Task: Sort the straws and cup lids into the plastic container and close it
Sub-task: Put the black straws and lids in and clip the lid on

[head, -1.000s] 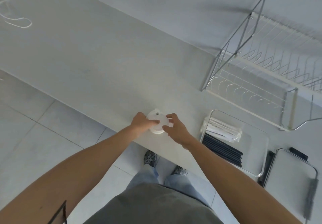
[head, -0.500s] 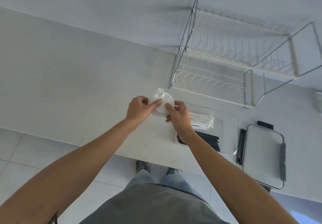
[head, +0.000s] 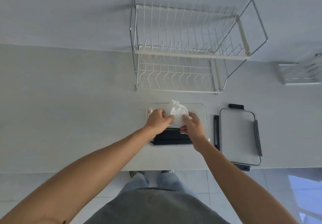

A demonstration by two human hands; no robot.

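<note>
A stack of white cup lids (head: 176, 115) is held between my left hand (head: 159, 121) and my right hand (head: 191, 125), above the clear plastic container (head: 203, 112) on the counter. Black straws (head: 172, 138) lie along the container's near side. White wrapped straws (head: 151, 111) peek out at its far left corner, mostly hidden by my left hand. The container's lid (head: 237, 133), clear with black clips, lies flat on the counter to the right of the container.
A wire dish rack (head: 183, 53) stands behind the container against the wall. A clear holder (head: 299, 74) sits at the far right. The counter's front edge (head: 261, 168) runs just below the container, with tiled floor beyond.
Both hands have carried the cup lids from the counter's front edge at the left rightward, and now hold them over the container. The view has followed to the right.
</note>
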